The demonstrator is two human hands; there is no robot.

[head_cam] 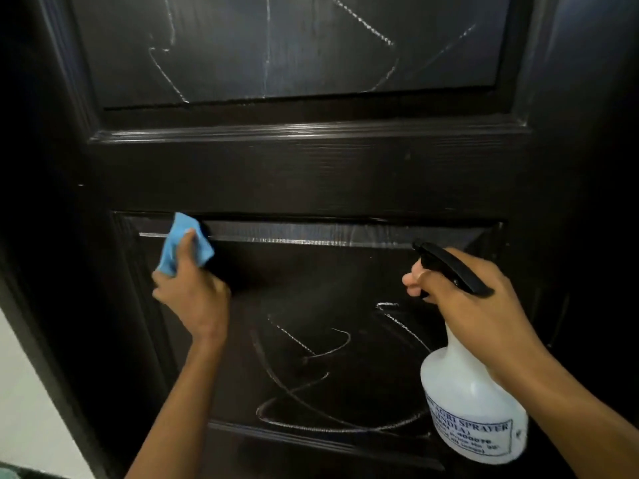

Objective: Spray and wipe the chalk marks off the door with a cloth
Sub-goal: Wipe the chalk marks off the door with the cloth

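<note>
Left hand [193, 292] presses the blue cloth [185, 245], fingers curled into it, at the lower panel's top-left corner on the door [311, 174]. The nearest chalk marks [311, 354] lie below and to the right of it, looping wide across the panel. Right hand [484, 305] clamps the spray bottle [473, 402], finger on trigger, nozzle aimed left.

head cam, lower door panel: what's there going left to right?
blue cloth held against the panel's top edge → left hand gripping it → chalk scribbles on the lower panel → right hand gripping the sprayer → white spray bottle
</note>
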